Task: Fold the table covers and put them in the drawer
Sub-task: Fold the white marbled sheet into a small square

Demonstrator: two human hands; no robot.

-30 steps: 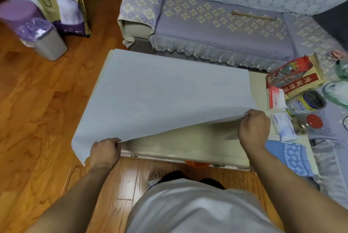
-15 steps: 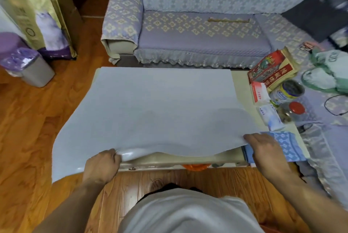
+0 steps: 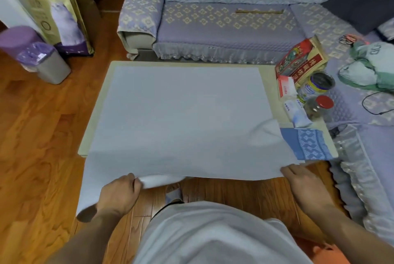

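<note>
A large pale grey table cover (image 3: 181, 114) lies spread over the cream low table (image 3: 97, 101), its near edge hanging past the table's front. My left hand (image 3: 119, 193) grips the cover's near edge at the left, where the cloth bunches up. My right hand (image 3: 302, 182) pinches the same edge at the right. A folded blue patterned cover (image 3: 307, 144) sits on the table's near right corner, partly under the grey cover. No drawer shows in this view.
A patterned sofa (image 3: 223, 22) stands behind and to the right of the table. A red box (image 3: 300, 61), a tin (image 3: 319, 84), a red-lidded jar (image 3: 319, 105) and tissue packs (image 3: 295, 112) crowd the table's right end. A bin (image 3: 47, 65) and a pet-food bag (image 3: 55, 14) stand at left.
Both hands have pulled the cover's near edge toward me and down past the table front. The raised cloth has settled flat, hiding the tabletop that showed before.
</note>
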